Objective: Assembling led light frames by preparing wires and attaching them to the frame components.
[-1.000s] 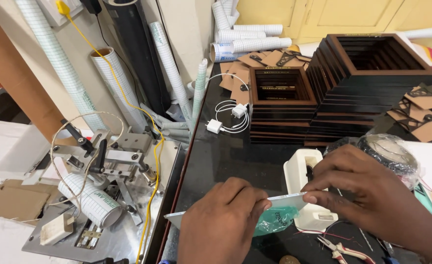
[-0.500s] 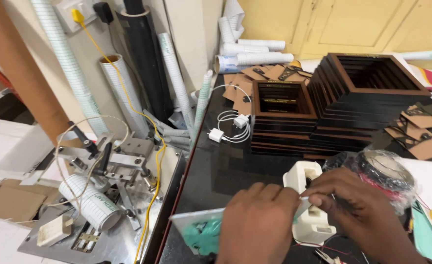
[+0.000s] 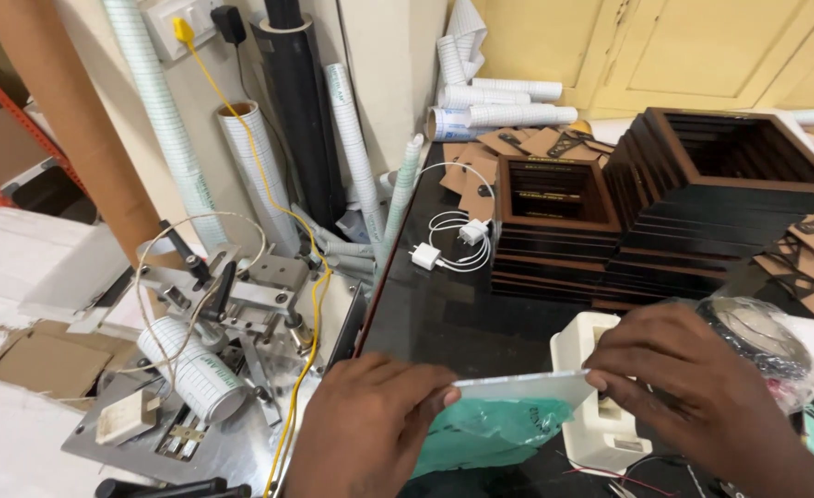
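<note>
White sheet (image 3: pixel 527 385) | left hand (image 3: pixel 370 429) pinches edge | right hand (image 3: pixel 693 387) pinches opposite end

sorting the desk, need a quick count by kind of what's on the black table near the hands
Dark square frame stacks: 2
White phone chargers with cable: 2
White plastic housing: 1
Thin white panel in both hands: 1
Clear bag of wires: 1
Total: 7
</note>
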